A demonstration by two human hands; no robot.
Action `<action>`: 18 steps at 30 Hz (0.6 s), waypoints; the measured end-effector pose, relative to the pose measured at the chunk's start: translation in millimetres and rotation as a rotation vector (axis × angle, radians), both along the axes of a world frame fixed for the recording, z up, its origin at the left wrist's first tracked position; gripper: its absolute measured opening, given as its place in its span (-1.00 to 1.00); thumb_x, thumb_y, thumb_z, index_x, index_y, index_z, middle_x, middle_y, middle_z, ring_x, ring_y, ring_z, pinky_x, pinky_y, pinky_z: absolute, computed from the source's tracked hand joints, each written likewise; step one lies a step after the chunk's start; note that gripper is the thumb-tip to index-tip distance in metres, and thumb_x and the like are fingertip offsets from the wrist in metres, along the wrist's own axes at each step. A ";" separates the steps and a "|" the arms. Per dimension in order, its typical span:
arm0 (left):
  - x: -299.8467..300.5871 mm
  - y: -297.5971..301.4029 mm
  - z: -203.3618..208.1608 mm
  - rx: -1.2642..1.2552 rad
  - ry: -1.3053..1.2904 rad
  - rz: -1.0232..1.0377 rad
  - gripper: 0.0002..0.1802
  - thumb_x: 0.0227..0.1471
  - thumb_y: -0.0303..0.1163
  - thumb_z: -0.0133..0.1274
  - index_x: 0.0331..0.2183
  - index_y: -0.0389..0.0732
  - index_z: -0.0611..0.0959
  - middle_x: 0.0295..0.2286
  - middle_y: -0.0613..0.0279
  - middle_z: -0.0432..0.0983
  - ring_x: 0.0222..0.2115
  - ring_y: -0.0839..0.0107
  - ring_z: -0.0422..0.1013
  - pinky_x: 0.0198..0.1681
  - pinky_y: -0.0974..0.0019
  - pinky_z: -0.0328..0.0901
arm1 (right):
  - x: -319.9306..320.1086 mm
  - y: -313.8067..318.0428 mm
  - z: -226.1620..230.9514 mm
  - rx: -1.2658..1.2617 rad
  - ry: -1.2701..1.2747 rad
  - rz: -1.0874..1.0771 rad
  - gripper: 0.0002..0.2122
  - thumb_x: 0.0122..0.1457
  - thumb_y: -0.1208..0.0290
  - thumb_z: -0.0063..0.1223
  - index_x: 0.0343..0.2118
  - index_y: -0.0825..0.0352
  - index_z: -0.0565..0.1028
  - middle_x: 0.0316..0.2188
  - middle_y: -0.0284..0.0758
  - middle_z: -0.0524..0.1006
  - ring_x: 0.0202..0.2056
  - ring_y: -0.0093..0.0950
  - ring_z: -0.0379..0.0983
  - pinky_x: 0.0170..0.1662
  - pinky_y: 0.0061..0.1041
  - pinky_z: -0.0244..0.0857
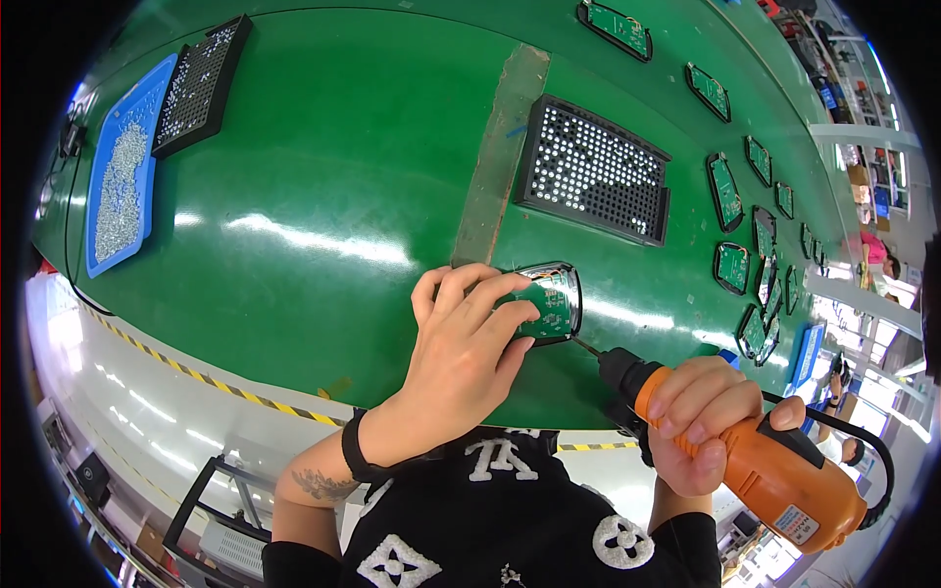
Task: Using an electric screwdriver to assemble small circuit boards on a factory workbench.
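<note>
A green circuit board in a black casing [555,304] lies on the table near its front edge. My left hand [466,338] grips it from the left, fingers curled over the board and thumb at the near side. Part of the casing is hidden under that hand. In my right hand [701,416] is an orange corded electric screwdriver [789,490], with my fingers wrapped round its body. Its black chuck points left, and the thin bit reaches the casing's near right corner. Whether the tip sits on a screw is too small to tell.
Beyond the casing stands a black screw tray [598,171], its holes partly filled. At the far left, a blue bin [123,176] of loose screws adjoins another black tray [203,88]. Several cased boards [725,191] are spread along the right. A black cord [877,451] loops behind the screwdriver.
</note>
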State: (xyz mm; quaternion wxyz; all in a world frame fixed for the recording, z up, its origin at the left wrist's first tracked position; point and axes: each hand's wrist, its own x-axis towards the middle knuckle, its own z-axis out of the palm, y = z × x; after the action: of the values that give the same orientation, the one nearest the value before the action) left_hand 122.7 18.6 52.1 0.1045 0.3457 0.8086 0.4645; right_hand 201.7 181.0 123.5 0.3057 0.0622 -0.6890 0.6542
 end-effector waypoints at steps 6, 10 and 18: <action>0.2 0.5 -1.0 -0.006 0.020 -0.008 -0.69 -0.36 -0.55 0.21 -0.41 -0.16 0.57 -0.17 0.27 0.40 -0.10 0.20 0.23 -0.02 0.12 -0.02 | -1.9 0.1 -1.1 -0.009 0.008 0.013 -0.61 0.06 0.43 0.05 -0.07 0.15 0.17 -0.68 -0.44 0.32 -0.68 -0.55 0.33 -0.62 -0.58 0.29; 1.4 1.7 5.7 0.058 0.025 -0.004 -0.71 -0.38 -0.49 0.24 -0.43 -0.13 0.62 -0.14 0.26 0.38 -0.09 0.14 0.20 -0.03 0.08 -0.03 | -5.1 -3.7 -1.4 -0.101 0.221 -0.016 -0.52 -0.02 0.57 0.02 -0.06 0.28 0.05 -0.71 -0.38 0.31 -0.77 -0.52 0.30 -0.75 -0.54 0.29; 4.5 -0.2 0.9 0.069 0.146 -0.054 -0.79 -0.42 -0.41 0.27 -0.53 -0.07 0.67 -0.13 0.26 0.37 -0.10 0.14 0.18 -0.07 0.07 -0.03 | -6.6 -11.7 7.1 -0.147 0.234 0.052 -0.52 0.01 0.56 0.04 -0.04 0.30 0.08 -0.72 -0.39 0.30 -0.80 -0.53 0.28 -0.75 -0.56 0.28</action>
State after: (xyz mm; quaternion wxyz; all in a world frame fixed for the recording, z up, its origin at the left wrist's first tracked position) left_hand 127.2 18.4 53.0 0.0458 0.4039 0.7880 0.4625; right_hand 195.1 169.2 130.6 0.3708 0.1333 -0.5971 0.6987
